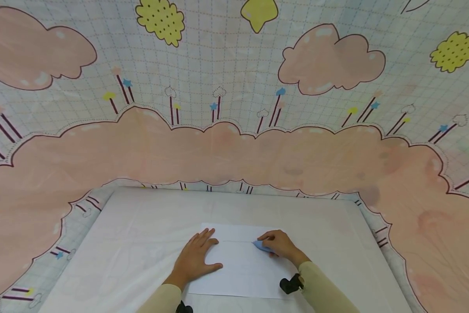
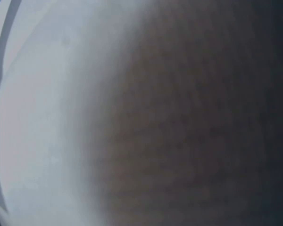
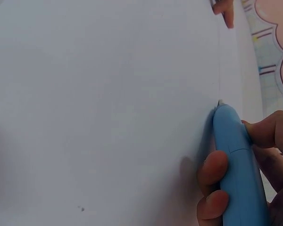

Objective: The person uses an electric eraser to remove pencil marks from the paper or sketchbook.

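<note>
Patterned covering (image 1: 218, 156) around the far, left and right edges of a white work surface (image 1: 140, 217); beyond the far edge, a scalloped pink band (image 1: 273, 158), then pink clouds (image 1: 332, 61) and yellow shapes (image 1: 161, 21) on a grid (image 1: 218, 56).

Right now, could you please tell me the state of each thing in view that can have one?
White paper: lying flat, a thin line across its upper part.
Left hand: fingers spread, resting at the paper's left edge.
Blue tool: gripped, small tip showing at the thin line's end.
Right hand: curled around the tool.
</note>
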{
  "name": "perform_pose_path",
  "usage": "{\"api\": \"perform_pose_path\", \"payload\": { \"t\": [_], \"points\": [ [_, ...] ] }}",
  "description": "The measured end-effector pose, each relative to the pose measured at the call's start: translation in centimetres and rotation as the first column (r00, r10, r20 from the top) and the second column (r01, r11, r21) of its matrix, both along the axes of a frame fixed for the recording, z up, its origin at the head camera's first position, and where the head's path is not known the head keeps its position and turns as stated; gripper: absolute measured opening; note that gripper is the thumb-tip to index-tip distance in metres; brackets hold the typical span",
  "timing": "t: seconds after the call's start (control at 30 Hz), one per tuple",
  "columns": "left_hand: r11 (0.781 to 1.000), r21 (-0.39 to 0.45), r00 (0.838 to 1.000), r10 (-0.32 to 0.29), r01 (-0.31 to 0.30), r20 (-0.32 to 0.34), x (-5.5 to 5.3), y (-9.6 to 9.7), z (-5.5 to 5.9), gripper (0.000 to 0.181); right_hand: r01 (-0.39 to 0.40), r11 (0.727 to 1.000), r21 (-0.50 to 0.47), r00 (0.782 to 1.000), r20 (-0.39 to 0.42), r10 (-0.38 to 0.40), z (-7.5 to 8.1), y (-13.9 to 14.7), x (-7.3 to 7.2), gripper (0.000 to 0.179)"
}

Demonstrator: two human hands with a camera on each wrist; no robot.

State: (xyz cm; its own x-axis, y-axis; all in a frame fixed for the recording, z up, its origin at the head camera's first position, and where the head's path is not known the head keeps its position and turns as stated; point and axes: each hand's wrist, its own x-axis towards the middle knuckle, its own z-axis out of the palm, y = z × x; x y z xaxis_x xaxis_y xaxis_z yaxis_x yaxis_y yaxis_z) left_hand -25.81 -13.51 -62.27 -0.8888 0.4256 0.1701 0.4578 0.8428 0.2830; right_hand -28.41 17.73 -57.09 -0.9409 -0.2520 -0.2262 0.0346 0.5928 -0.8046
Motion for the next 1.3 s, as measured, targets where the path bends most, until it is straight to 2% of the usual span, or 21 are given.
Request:
{"api": "perform_pose_path", "payload": {
  "t": [0.47,0.63,0.83,1.3],
  "points": [
    [1.0,-0.02,1.0,0.009,-0.01,-0.012,-0.07,-0.03,-0.04,0.073,-0.002,1.0,-0.001,1.0,0.009,0.002,0.02,-0.63,-0.12,0.023],
    [1.0,-0.002,1.0,0.005,-0.005,-0.012,-0.14,-0.12,-0.06,0.073,0.003,1.0,0.011,1.0,-0.002,-0.003,0.04,-0.22,-0.05,0.022],
    [1.0,0.008,1.0,0.007,-0.007,0.003,-0.2,-0.21,-0.2,0.075,0.0,1.0,-0.019,1.0,0.015,0.0,0.01,-0.11,-0.11,0.023],
    [1.0,0.002,1.0,0.011,-0.011,0.005,-0.12,0.03,-0.27,0.075,0.004,1.0,-0.025,1.0,0.028,-0.003,-0.18,-0.46,-0.14,0.022]
  ]
}}
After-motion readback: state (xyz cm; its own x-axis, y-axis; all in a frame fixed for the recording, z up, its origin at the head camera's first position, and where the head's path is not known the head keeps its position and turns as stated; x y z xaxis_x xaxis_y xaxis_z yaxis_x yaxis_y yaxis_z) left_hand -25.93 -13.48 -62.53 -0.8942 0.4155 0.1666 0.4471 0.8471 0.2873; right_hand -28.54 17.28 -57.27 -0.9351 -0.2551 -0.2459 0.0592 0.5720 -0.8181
